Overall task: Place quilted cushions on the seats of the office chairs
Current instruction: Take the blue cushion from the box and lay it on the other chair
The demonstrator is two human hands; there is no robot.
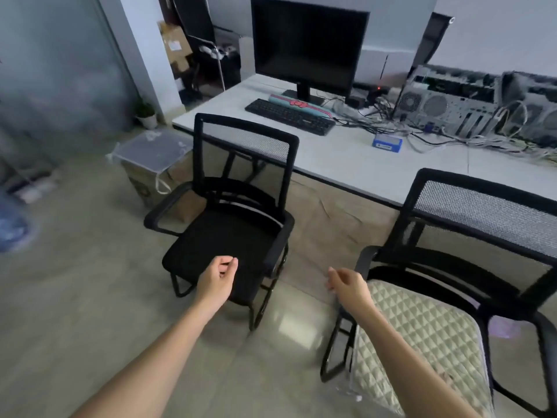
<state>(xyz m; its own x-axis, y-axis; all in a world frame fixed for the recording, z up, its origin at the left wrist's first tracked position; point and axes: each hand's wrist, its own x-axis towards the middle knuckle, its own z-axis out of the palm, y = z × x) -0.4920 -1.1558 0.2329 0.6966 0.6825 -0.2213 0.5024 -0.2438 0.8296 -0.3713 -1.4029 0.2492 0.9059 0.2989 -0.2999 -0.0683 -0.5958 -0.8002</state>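
Where you're at: right chair [470,236] is already wearing a quilted cushion [422,333], left chair [238,188] is sitting there with a bare black seat, so I'm guessing that one's next.

Left hand [218,280]: hovering over the front edge of the bare seat, fingers [230,262] curling loosely inward, holding nothing.

Right hand [351,286]: hanging just beside the near-left corner of the cushion, fingers half curled and empty as far as I can tell, not clearly touching the fabric.

Cushion: lying on the right seat, but its front edge is drooping over the seat rim toward the floor, with what looks like clear wrap [346,390] trailing off the low corner.

Doing it well: before you're moving on, you're probably wanting to slide that cushion back so it's sitting square against the backrest, otherwise it's looking likely to slip off forward.

Next cushion: no spare one showing anywhere in view, so you're going to be hunting for it off-camera.

Laying it down: grab by two opposite edges, both hands, and lower it flat between the armrests so it isn't bunching up.

Watch out: the worktop [331,164] is sitting close behind both chairs with cables [437,140] spilling around, so avoid shoving the chairs backward.
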